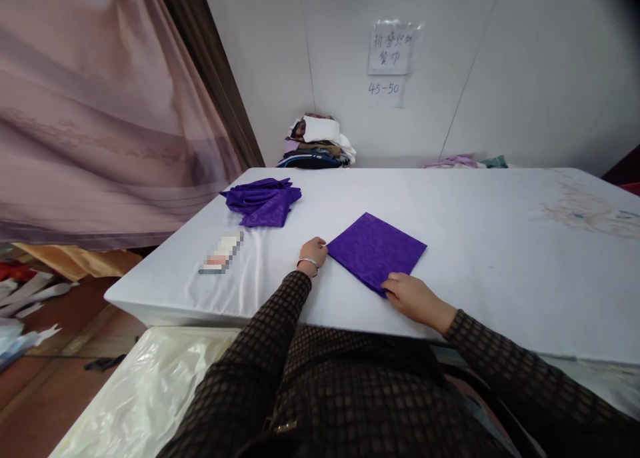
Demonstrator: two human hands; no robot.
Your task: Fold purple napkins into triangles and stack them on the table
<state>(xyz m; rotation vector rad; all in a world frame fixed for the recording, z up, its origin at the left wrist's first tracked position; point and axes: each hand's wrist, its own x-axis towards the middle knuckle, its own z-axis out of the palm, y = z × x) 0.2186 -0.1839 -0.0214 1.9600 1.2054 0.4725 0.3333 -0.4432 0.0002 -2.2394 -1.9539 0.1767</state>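
A purple cloth napkin (375, 250) lies folded into a square on the white-covered table, turned so that its corners point left, right, away and toward me. My left hand (313, 253), with a bracelet at the wrist, pinches the left corner. At the near corner, my right hand (413, 298) grips the edge with thumb and fingers. Further back on the left, a loose heap of purple cloths (263, 201) rests on the same table.
A pixelated flat object (221, 253) lies left of my left arm. Folded clothes (317, 141) are stacked behind the table's far edge. Pink drapery (115, 111) hangs at left, and a plastic-lined container (145, 385) stands below the near edge. Handwritten papers (389, 61) are on the wall.
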